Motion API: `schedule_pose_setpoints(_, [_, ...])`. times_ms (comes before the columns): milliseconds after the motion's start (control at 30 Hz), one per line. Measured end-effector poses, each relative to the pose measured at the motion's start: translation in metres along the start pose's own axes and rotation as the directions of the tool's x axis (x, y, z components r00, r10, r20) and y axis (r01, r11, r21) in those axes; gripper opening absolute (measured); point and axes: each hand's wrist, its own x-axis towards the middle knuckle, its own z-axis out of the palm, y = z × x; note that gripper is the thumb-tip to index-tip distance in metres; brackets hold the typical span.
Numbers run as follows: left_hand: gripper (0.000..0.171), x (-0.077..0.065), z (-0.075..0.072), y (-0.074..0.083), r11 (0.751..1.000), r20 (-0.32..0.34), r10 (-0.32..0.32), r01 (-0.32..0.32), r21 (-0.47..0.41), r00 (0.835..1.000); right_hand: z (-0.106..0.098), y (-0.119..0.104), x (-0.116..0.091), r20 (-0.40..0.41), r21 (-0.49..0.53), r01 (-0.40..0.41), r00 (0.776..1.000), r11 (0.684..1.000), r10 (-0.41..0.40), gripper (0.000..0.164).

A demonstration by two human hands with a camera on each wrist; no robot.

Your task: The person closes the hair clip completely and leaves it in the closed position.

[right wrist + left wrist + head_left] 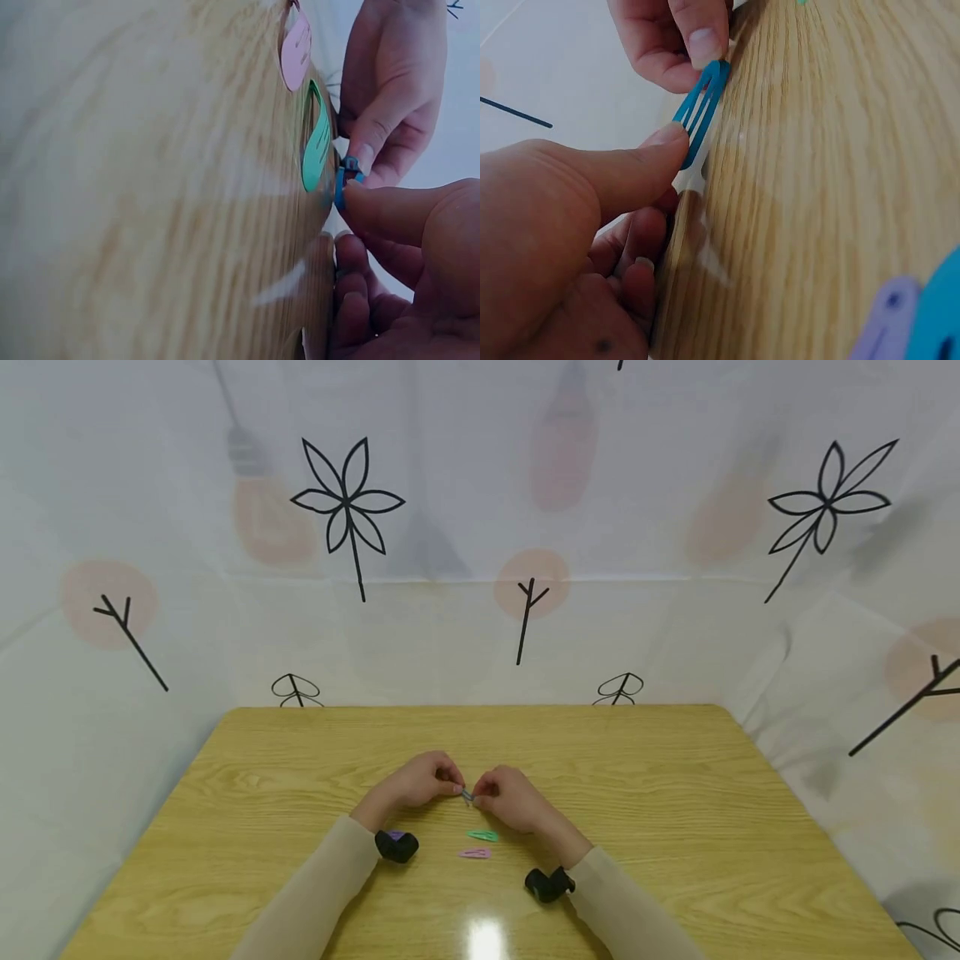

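Observation:
A blue snap hair clip (467, 794) is held between both hands, just above the wooden table. My left hand (423, 779) pinches one end of it between thumb and fingers. The opposite end is pinched by my right hand (512, 797). In the left wrist view the clip (702, 112) shows its long slotted frame, with the left thumb on its near end. Closer to me, a green hair clip (483, 836) and a pink hair clip (476, 854) lie on the table. A purple hair clip (395, 835) is partly hidden behind the left wrist camera.
The wooden table (637, 777) reaches back to a white cloth (450, 643) printed with plants and bulbs. A black camera (396, 847) sits on the left wrist, another camera (548, 885) on the right. Beside the purple clip, a teal piece (941, 315) is cut by the frame edge.

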Motion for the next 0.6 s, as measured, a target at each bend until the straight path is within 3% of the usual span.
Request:
schedule_pose_setpoints(233, [0.004,-0.0043,0.0047,-0.0004,0.999,-0.019,0.019,-0.020,-0.035,1.000,-0.0014,-0.0010,-0.0030,0.000,0.033,-0.028,1.000,0.999,0.028,0.006])
schedule_pose_setpoints(600, [0.006,-0.0081,0.0047,0.0067,0.998,-0.049,0.029,-0.031,-0.052,0.998,-0.0019,-0.0025,-0.0071,-0.079,0.147,-0.098,0.991,0.984,0.110,0.006])
